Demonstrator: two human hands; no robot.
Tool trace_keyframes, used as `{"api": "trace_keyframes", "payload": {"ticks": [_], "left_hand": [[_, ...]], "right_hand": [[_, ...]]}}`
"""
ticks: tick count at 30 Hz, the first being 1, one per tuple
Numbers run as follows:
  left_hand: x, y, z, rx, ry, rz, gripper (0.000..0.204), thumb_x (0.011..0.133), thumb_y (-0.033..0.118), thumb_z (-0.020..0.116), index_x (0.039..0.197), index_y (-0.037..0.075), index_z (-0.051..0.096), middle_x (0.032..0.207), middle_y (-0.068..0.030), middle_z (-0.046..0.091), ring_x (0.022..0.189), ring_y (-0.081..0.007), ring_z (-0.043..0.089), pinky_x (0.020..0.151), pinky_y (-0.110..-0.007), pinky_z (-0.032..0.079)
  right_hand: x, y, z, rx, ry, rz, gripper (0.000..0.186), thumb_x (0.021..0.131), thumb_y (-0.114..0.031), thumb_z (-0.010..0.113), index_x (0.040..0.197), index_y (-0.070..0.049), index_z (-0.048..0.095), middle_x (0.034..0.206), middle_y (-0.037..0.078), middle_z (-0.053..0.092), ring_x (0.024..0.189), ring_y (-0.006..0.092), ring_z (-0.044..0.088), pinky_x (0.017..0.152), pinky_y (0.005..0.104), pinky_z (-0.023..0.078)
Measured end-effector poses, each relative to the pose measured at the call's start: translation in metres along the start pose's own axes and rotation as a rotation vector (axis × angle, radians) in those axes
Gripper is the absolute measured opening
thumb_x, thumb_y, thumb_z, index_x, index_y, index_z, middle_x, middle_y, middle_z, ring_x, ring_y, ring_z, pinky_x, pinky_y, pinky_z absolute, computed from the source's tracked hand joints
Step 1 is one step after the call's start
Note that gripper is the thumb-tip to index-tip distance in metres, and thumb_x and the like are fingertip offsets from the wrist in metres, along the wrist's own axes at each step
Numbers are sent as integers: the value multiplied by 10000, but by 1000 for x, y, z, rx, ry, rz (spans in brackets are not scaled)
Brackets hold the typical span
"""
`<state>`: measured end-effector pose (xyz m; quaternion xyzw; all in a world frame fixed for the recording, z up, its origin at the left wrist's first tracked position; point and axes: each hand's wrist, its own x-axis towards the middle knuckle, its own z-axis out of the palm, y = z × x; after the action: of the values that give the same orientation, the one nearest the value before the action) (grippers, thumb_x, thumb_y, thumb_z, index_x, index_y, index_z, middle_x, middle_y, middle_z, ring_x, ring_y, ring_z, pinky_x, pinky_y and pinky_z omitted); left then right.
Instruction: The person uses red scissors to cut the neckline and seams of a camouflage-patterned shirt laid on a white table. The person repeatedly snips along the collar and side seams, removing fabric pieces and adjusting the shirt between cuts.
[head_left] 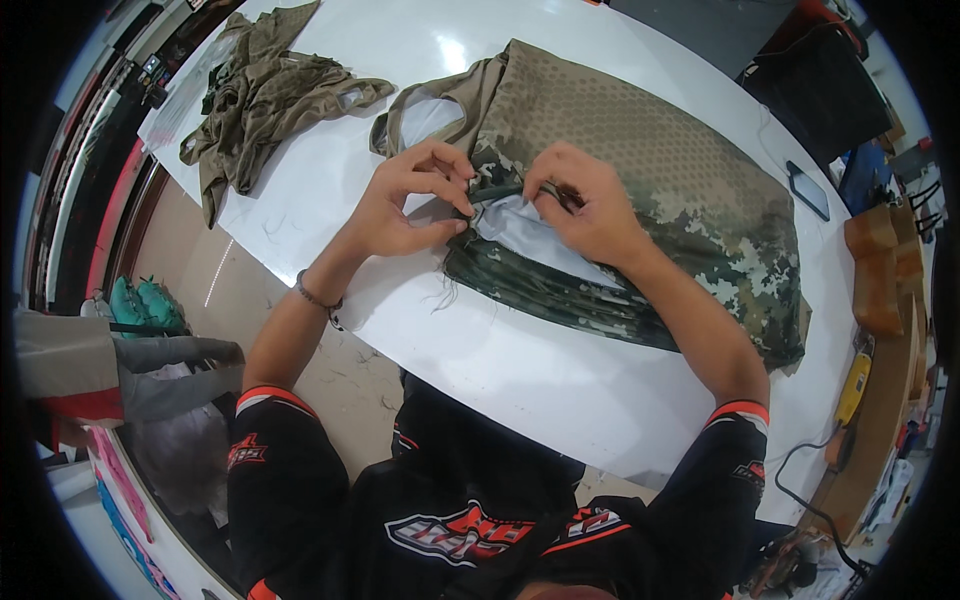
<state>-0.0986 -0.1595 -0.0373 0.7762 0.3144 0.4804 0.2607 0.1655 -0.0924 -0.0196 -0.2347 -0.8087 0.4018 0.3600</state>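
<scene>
A stack of folded camouflage garments, apparently sleeveless shirts, lies across the white table, tan with a hexagon pattern turning to green camouflage. Both hands are over an opening in the top garment, where its pale inner side shows. My left hand pinches the dark green edge of this opening between thumb and fingers. A short way to the right, my right hand has the same edge between bent fingers and thumb. Loose threads hang from the garment near my left hand. The fingertips of my right hand are partly hidden.
Crumpled camouflage cloth lies at the table's far left. A phone rests near the right edge of the white table. Beyond that edge are a yellow-handled tool, a cable and brown board. Teal shoes stand at left.
</scene>
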Motion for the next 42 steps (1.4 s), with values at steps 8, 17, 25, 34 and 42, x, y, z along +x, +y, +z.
{"api": "trace_keyframes", "payload": {"ticks": [8, 17, 25, 34, 42], "left_hand": [[-5, 5, -1, 137, -150, -30, 218, 698, -22, 776, 904, 49, 792, 939, -56, 676, 852, -189, 652, 715, -321, 500], [-4, 22, 11, 225, -91, -137, 130, 758, 113, 810, 826, 31, 734, 767, -69, 705, 684, -192, 694, 648, -286, 558], [-17, 28, 37, 430, -70, -264, 101, 825, 58, 762, 883, -6, 709, 788, -115, 665, 695, -272, 656, 636, -363, 510], [-50, 51, 69, -47, 354, -539, 166, 1019, 144, 642, 985, -10, 588, 858, -37, 625, 761, -91, 578, 684, -265, 472], [-54, 46, 81, 8, 513, -391, 214, 1049, 202, 604, 1005, -7, 582, 864, -25, 632, 790, -91, 607, 731, -247, 499]], "right_hand": [[-9, 9, 7, -523, -49, -355, 282, 665, -38, 724, 927, -140, 739, 745, 26, 613, 613, 234, 635, 525, 340, 491], [-12, -5, 14, -514, -101, -451, 287, 698, -136, 775, 984, -147, 746, 754, 40, 693, 635, 266, 669, 553, 363, 519], [-12, -15, 9, -460, -185, -210, 284, 860, -248, 739, 1097, -95, 705, 913, 114, 744, 776, 317, 706, 697, 396, 545], [-16, -25, 9, -345, -111, -287, 232, 1015, -272, 566, 1120, -79, 642, 879, 117, 630, 755, 324, 643, 631, 413, 487], [-31, -38, 28, -196, -157, -218, 213, 991, -216, 654, 1126, -52, 640, 858, 127, 640, 716, 318, 652, 598, 376, 504]]}}
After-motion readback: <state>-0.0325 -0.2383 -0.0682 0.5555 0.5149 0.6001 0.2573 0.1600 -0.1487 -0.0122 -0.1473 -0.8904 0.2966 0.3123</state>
